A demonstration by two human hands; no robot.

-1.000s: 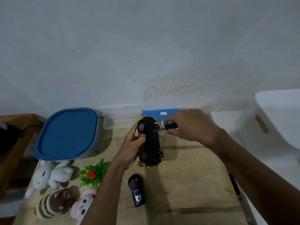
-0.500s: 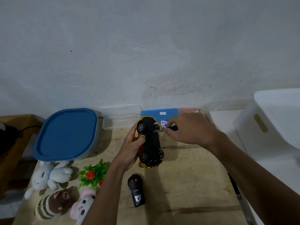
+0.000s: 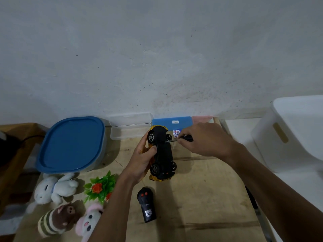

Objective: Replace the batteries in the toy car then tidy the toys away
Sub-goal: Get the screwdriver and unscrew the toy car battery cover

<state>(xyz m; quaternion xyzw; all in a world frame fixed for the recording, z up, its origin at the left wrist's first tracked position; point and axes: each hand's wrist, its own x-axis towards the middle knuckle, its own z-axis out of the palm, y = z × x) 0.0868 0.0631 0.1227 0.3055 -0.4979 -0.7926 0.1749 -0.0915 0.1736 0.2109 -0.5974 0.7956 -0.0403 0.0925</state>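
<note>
Right hand (image 3: 204,140) is curled round a little black-handled screwdriver (image 3: 187,137), pinching it with the tip poked into the black underside of the toy car (image 3: 163,152), up by the far wheels. Left hand (image 3: 139,159) grips the car from the other side, thumb laid across the underside, so it's tipped on its side with the yellow body facing left; can't tell if the near end touches the wooden table (image 3: 201,189). Just past the right fingertips there's a small printed pack (image 3: 176,132), too small to read, and behind it a blue case (image 3: 172,121) against the wall, with a clear case (image 3: 129,130) beside that. Below the left wrist lies the black remote (image 3: 146,205). Further left of that arm: a plastic flower (image 3: 100,186), three plush toys (image 3: 54,188) and a blue-lidded tub (image 3: 70,145). Off to the right of the right arm sits a white bin (image 3: 297,133).
</note>
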